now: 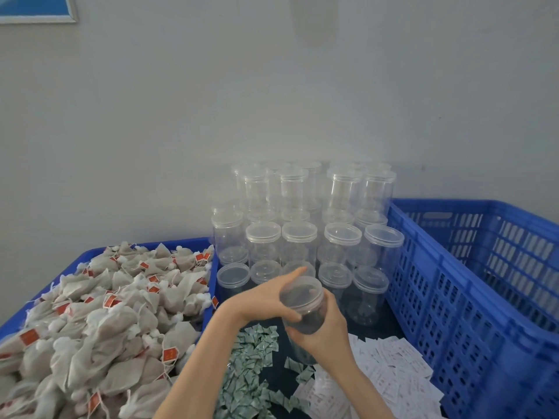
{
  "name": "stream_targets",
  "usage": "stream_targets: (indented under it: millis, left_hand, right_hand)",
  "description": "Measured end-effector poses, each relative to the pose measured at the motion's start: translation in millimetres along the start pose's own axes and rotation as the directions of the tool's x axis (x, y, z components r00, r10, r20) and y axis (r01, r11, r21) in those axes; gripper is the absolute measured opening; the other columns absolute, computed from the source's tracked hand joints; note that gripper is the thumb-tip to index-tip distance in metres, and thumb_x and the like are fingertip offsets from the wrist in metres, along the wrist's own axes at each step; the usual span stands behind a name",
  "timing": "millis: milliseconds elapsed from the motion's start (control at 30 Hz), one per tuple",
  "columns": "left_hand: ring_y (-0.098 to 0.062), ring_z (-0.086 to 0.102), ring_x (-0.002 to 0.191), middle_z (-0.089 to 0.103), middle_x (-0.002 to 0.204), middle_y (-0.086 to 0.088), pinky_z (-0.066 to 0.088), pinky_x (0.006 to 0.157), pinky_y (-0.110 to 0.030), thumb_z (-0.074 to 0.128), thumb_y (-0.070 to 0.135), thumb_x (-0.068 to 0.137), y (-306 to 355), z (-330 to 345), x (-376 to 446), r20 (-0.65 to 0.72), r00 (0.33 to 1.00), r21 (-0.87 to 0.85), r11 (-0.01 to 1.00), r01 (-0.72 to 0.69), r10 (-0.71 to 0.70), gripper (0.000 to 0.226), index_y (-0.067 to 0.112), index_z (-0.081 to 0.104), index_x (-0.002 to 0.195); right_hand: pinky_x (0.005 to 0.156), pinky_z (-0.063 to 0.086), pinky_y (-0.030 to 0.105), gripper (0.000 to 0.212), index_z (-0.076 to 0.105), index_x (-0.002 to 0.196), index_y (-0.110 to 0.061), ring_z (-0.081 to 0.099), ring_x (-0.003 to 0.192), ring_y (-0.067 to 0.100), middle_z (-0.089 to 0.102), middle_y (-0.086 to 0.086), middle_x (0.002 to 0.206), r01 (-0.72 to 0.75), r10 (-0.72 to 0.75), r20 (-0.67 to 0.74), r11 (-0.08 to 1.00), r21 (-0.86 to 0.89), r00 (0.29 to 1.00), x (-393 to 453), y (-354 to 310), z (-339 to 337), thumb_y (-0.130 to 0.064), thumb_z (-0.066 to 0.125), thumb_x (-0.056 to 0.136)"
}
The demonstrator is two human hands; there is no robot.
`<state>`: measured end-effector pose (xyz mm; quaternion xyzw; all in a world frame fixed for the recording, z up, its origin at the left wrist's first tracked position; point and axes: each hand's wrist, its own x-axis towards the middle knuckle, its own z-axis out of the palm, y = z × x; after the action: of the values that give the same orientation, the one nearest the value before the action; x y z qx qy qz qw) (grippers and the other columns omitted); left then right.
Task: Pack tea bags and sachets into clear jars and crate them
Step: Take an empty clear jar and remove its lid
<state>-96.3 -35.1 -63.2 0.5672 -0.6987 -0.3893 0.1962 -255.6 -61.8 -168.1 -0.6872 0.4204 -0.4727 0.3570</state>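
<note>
Currently: both hands grip one clear jar (304, 309) at lower centre of the frame.
Left hand (266, 293) curls round its lid; right hand (325, 328) wraps the body, above green sachets (251, 358), beside heaped tea bags (99, 313).

My dark tabletop (390, 329) carries a blue tray (211, 309) heaped with tea bags (99, 322) on my left, stacked clear lidded jars (305, 225) at the back, a tall blue crate (472, 297) on my right, and nearer me green-patterned sachets (251, 367) beside white sachets (390, 367).
</note>
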Motion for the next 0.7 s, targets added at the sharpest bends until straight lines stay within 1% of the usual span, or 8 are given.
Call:
stream_targets:
  millis: [67,133,200,300,400,467,567,700]
  left_hand:
    - [-0.017,0.025,0.141,0.024,0.157,0.000,0.027,0.116,-0.039,0.075,0.040,0.074,-2.4,-4.3,-2.1,-0.046,0.998,0.123,0.991,0.045,-0.039,0.097,0.035,0.018,0.152]
    - [-0.024,0.028,0.138,0.029,0.151,-0.005,0.030,0.113,-0.043,0.069,0.066,0.063,-0.5,1.6,0.4,-0.184,0.974,0.180,0.970,0.163,-0.130,0.101,0.036,0.024,0.149]
    - [-0.028,0.030,0.137,0.029,0.149,-0.007,0.032,0.111,-0.047,0.060,0.078,0.057,-0.4,12.1,4.4,-0.278,0.947,0.221,0.949,0.226,-0.161,0.108,0.035,0.023,0.148]
    - [-0.024,0.024,0.142,0.021,0.156,-0.001,0.031,0.113,-0.041,0.065,0.064,0.071,-2.9,16.0,6.4,-0.233,0.969,0.144,0.983,0.114,-0.078,0.104,0.035,0.010,0.153]
    - [-0.024,0.040,0.131,0.044,0.138,-0.001,0.038,0.107,-0.040,0.062,0.064,0.072,0.3,15.1,4.4,-0.234,0.971,0.227,0.968,0.103,-0.049,0.087,0.038,0.029,0.148]
    - [-0.025,0.045,0.120,0.050,0.124,-0.003,0.042,0.101,-0.042,0.051,0.071,0.069,8.4,23.9,6.0,-0.416,0.905,0.293,0.929,0.227,-0.090,0.080,0.036,0.042,0.139]
    - [-0.028,0.048,0.119,0.052,0.127,-0.007,0.043,0.098,-0.042,0.040,0.074,0.077,18.1,40.4,11.3,-0.666,0.737,0.306,0.857,0.414,-0.119,0.075,0.024,0.046,0.133]
    - [-0.027,0.055,0.114,0.057,0.125,-0.007,0.046,0.096,-0.043,0.035,0.073,0.083,24.5,43.6,14.3,-0.722,0.676,0.282,0.827,0.485,-0.150,0.071,0.018,0.048,0.126]
  right_hand:
    - [0.080,0.046,0.004,0.083,0.043,0.124,-0.047,0.057,0.108,-0.010,0.060,-0.029,0.116,0.010,-0.010,0.019,1.000,-0.013,1.000,-3.2,0.4,2.0,-0.050,0.088,0.054]
    - [0.078,0.047,0.005,0.083,0.044,0.124,-0.046,0.058,0.107,-0.008,0.062,-0.024,0.116,0.000,0.000,0.013,1.000,0.008,1.000,-4.2,-0.2,7.1,-0.048,0.089,0.054]
    - [0.077,0.048,0.006,0.084,0.045,0.125,-0.043,0.058,0.107,-0.009,0.062,-0.023,0.115,-0.005,0.005,0.011,1.000,0.023,1.000,-3.6,0.5,9.3,-0.047,0.089,0.053]
    - [0.076,0.048,0.006,0.081,0.043,0.122,-0.048,0.058,0.105,-0.011,0.060,-0.032,0.112,-0.002,0.002,0.035,1.000,-0.015,0.999,-3.5,4.0,6.9,-0.048,0.088,0.054]
    - [0.078,0.050,0.010,0.082,0.042,0.124,-0.049,0.059,0.106,-0.009,0.061,-0.026,0.116,-0.006,0.010,0.073,0.998,-0.058,0.997,-4.8,1.4,6.7,-0.049,0.087,0.055]
    - [0.081,0.051,0.013,0.087,0.042,0.130,-0.043,0.058,0.109,-0.006,0.058,-0.023,0.121,-0.004,0.008,0.053,0.997,-0.075,0.999,-5.0,-3.5,9.4,-0.050,0.085,0.055]
    - [0.090,0.047,0.016,0.090,0.038,0.134,-0.036,0.053,0.115,-0.002,0.051,-0.026,0.124,0.036,-0.037,-0.003,0.988,-0.149,0.999,-4.0,-12.3,14.7,-0.048,0.087,0.059]
    - [0.109,0.041,0.034,0.094,0.042,0.142,-0.016,0.051,0.126,0.011,0.052,-0.007,0.136,0.134,-0.160,-0.068,0.947,-0.294,0.985,-5.2,-17.7,15.9,-0.045,0.086,0.065]
